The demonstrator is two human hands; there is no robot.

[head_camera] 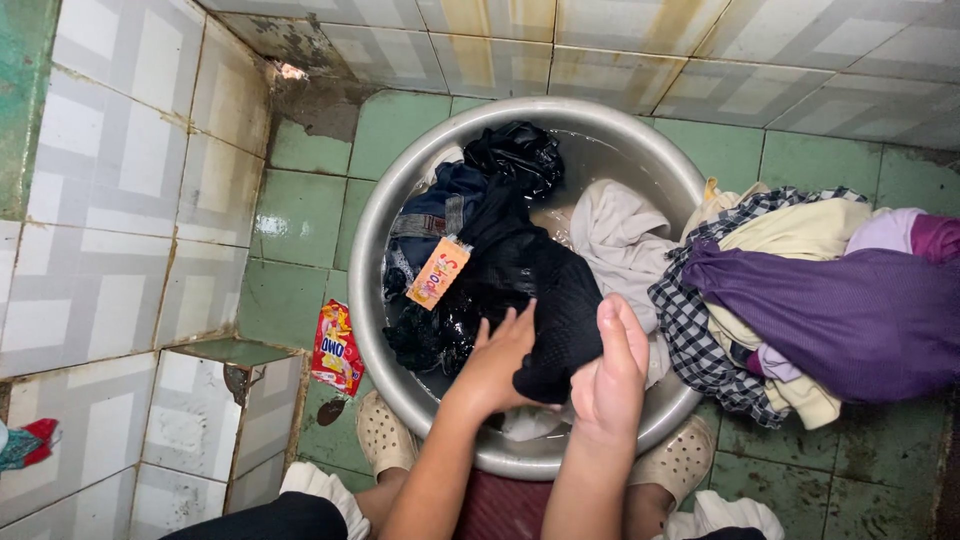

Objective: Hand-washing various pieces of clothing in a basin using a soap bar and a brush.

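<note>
A round metal basin (400, 200) stands on the green tiled floor with wet clothes soaking in it. My left hand (497, 360) and my right hand (612, 370) both grip a wet black garment (545, 290) at the basin's near side. An orange soap sachet (438, 272) lies on the dark clothes. A white cloth (620, 235) and a dark blue garment (430, 215) also lie in the basin.
A pile of clothes, with a purple garment (840, 310) and a checked shirt (690, 320), lies right of the basin. A red detergent packet (337, 348) rests on the floor at the left. Tiled walls close in behind and left. My feet in beige clogs (385, 432) flank the basin.
</note>
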